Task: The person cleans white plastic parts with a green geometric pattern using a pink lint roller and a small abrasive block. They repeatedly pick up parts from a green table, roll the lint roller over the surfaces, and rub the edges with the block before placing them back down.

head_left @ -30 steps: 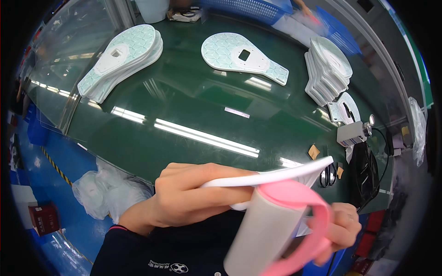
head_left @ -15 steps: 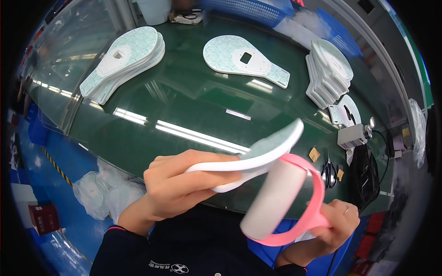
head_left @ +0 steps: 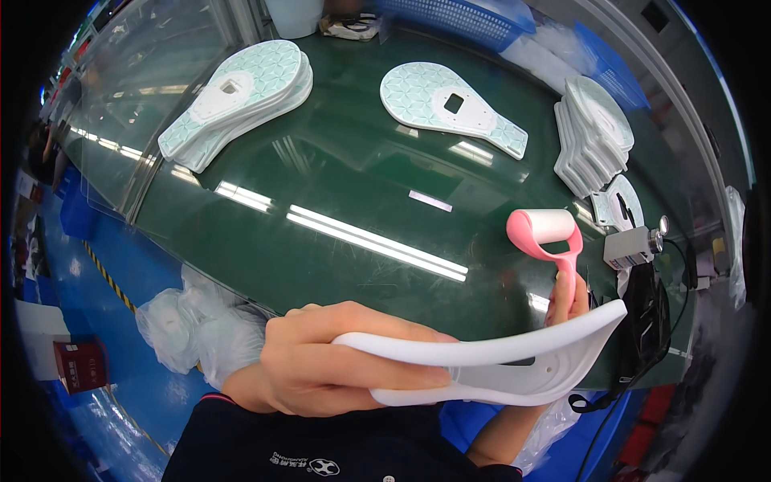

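Observation:
My left hand (head_left: 341, 361) is closed on the narrow end of a white curved plastic panel (head_left: 482, 352). The panel stretches rightward, tilted edge-on, close in front of me. Behind its far end, my right hand (head_left: 580, 299) grips the handle of a pink lint roller (head_left: 552, 226) with a white roll. The roller stands up over the table, apart from the panel; part of my right hand is hidden by the panel. Farther back on the green table (head_left: 361, 193) lies a single panel (head_left: 426, 84) with a pale green pattern and a rectangular opening.
Similar panels form a stack at the far left (head_left: 257, 76) and another at the right (head_left: 590, 145). A metal-topped bottle (head_left: 626, 247) and a black bag (head_left: 642, 321) are at the right edge. Blue baskets (head_left: 458, 20) line the back. Plastic-wrapped pieces (head_left: 201, 325) sit low at left.
The lint roller has moved away from the panel, up and to the right, and now points upward. The panel has swung lower and turned, showing its white inner side.

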`<state>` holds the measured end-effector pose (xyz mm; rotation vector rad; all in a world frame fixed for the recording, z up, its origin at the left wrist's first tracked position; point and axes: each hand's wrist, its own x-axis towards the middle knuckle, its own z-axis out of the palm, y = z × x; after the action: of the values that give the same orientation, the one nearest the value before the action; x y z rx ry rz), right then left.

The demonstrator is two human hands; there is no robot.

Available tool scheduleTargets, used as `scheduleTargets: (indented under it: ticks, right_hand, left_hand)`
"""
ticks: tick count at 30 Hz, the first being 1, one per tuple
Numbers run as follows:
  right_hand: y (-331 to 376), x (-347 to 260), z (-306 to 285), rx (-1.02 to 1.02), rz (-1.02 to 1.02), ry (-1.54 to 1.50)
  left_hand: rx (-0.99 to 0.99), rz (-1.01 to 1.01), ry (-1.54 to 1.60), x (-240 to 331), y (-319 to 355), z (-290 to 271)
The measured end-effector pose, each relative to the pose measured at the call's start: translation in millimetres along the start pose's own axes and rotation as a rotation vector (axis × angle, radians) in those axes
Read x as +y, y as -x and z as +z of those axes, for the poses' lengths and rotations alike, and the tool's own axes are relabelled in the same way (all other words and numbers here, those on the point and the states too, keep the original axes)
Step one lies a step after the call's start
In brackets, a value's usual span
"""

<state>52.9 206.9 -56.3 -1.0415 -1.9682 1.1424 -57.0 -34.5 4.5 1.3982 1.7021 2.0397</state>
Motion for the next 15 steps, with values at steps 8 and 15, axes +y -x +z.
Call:
scheduleTargets:
  ticks: [8, 15]
  right_hand:
    - [19.8, -14.2, -10.4, -0.134, -0.194, -0.226]
    - [65.1, -65.9, -15.6, -0.439, -0.058, -0.619]
  left_hand:
    - [0.174, -0.028, -0.045, -4.1, 2.7, 7.6]
    - [0.353, -0.037, 0.091, -11.9, 9.5, 19.0]
